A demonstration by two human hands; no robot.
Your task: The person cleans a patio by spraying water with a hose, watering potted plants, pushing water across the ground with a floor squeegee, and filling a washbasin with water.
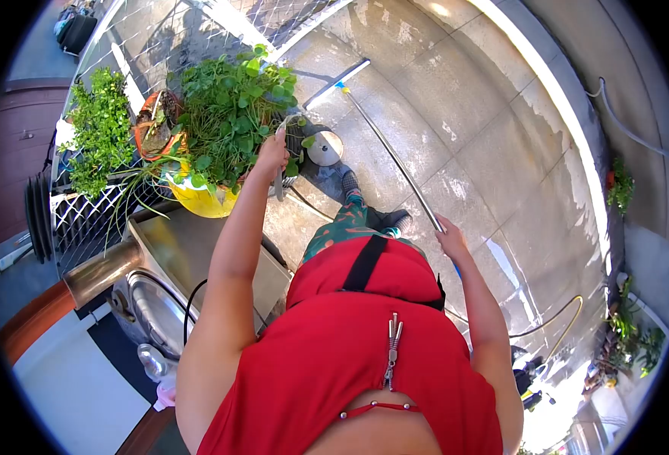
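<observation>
My right hand (451, 238) is closed around the upper end of a long metal pole, the handle of a floor squeegee (397, 158). Its wide head (340, 84) rests on the wet floor ahead, by a yellow and blue joint. My left hand (272, 155) is raised beside a bushy green plant (232, 106), fingers closed on a slim grey thing (278, 188). The upper end of that thing curves over near the leaves; its kind is unclear. Below the plant shows a yellow pot (202, 200).
A round white disc-like thing (325, 149) lies ahead of my feet. Metal mesh fencing (84, 220) and another leafy plant (99, 136) are on the left, with a metal-sided appliance (164, 303) nearer. A yellow hose (573, 311) runs across the floor at right, before a wall.
</observation>
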